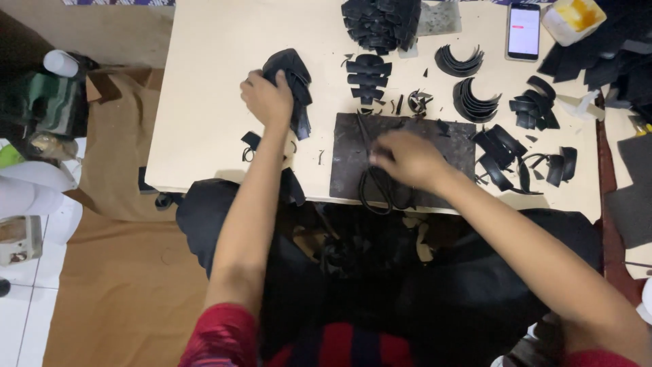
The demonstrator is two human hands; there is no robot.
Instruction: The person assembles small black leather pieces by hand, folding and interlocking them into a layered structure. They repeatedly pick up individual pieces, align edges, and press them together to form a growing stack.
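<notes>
Near the tabletop (204,102) front edge, hands among black cut pieces
Left hand (267,98) clutches a black piece (292,85); right hand (407,160) closes over scissors (375,180) on a dark mat (350,170)

A cream table (204,102) fills the far middle of the scene, its near edge running left to right, lit evenly from above. Left of it the floor is covered with brown paper (122,272), and white tiles (30,292) show at the near left corner. A brown cardboard piece (112,85) lies by the table's left edge. At the far left stands a dark green machine (47,102) with a white cap (61,63) on top; white cloth (34,183) lies just nearer. A dark red strip (606,170) edges the table on the right.
</notes>
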